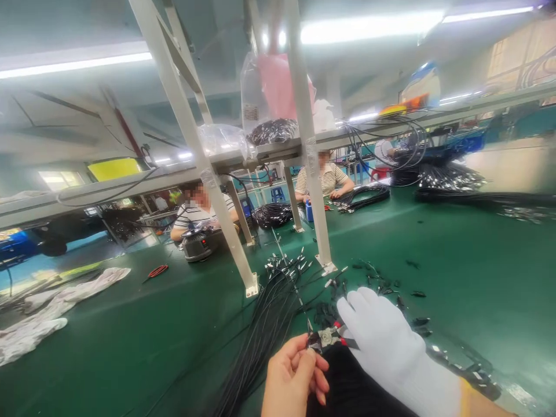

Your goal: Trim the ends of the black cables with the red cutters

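My left hand [292, 376], bare, is at the bottom centre with its fingers pinched on a thin black wire [292, 281] that runs up and away over the green table [130, 341]. My right hand [384, 347], in a white glove, is closed round small red-handled cutters [329, 336], whose jaws meet the wire just above my left fingertips. A bundle of black cables [264, 324] with metal tips lies on the table to the left of my hands.
White frame legs [226, 231] stand on the table ahead, carrying a shelf with bagged cables. Two other people sit working at the far side. A white cloth [52, 310] and red-handled pliers [157, 270] lie at left. Black offcuts [382, 284] are scattered at right.
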{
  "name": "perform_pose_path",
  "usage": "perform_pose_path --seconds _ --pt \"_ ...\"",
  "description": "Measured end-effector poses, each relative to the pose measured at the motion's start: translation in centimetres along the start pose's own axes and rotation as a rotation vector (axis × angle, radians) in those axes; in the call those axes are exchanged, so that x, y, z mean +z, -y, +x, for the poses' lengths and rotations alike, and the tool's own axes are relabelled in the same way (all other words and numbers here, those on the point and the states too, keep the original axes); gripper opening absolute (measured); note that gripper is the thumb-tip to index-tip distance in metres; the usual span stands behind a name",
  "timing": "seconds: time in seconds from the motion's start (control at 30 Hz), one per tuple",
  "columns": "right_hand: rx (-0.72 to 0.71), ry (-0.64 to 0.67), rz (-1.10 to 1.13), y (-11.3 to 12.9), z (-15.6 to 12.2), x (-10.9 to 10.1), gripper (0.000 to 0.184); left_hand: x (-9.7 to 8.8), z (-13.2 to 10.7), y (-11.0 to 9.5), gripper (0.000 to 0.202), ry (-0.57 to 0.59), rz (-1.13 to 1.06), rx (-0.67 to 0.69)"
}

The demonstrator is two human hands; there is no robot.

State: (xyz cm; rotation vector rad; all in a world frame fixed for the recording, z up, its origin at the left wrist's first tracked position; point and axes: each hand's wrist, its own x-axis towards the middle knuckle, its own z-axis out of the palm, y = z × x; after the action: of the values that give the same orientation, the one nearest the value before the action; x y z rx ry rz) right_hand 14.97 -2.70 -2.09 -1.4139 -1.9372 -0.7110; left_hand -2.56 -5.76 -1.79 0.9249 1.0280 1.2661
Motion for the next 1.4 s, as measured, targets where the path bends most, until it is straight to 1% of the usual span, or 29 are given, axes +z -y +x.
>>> perform_pose_path --seconds 0.1,0.2,0.33,0.47,0.63,0.7,0.8,0.9,1.03,1.17,1.4 --pt "0.021 0.046 -0.031 0.1 0.1 -0.3 0.022 0.3 -0.3 -0.2 0.042 -0.049 0.032 0.009" --pt "0.004 0.082 -0.03 0.1 0.2 -0.3 0.022 0.6 -0.5 -0.4 0.042 -0.085 0.026 0.007" --pt "0.025 0.08 -0.043 0.1 0.3 -0.3 0.022 0.8 -0.6 -0.5 0.047 -0.114 -0.008 0.006" --pt "0.023 0.042 -0.059 0.1 0.4 -0.4 0.022 0.5 -0.6 -0.5 0.05 -0.091 0.002 -0.005" --pt "-0.011 -0.015 -0.043 -0.1 0.3 -0.4 0.021 -1.1 0.1 0.0 0.048 -0.035 0.113 0.08" --pt "-0.038 -0.035 -0.019 -0.2 0.2 -0.2 0.023 -1.5 0.5 0.1 0.05 0.013 0.068 0.044" --pt "-0.054 -0.064 -0.01 -0.7 0.0 0.0 0.025 -1.3 0.5 0.0 0.053 0.065 -0.087 -0.048" --pt "-0.065 -0.067 -0.002 -1.0 -0.1 0.0 0.02 -0.8 -0.1 -0.6 0.048 0.066 -0.208 -0.125" --pt "-0.052 -0.108 0.034 -0.8 0.2 -0.3 0.014 -0.4 -0.7 -1.6 0.042 0.053 -0.273 -0.211" --pt "-0.056 -0.125 0.067 -0.6 0.4 -0.7 0.014 -0.3 -0.8 -1.9 0.041 0.042 -0.272 -0.22" --pt "-0.032 -0.048 0.068 -0.9 0.2 -0.8 0.016 0.0 -0.9 -1.8 0.044 0.008 -0.243 -0.172"
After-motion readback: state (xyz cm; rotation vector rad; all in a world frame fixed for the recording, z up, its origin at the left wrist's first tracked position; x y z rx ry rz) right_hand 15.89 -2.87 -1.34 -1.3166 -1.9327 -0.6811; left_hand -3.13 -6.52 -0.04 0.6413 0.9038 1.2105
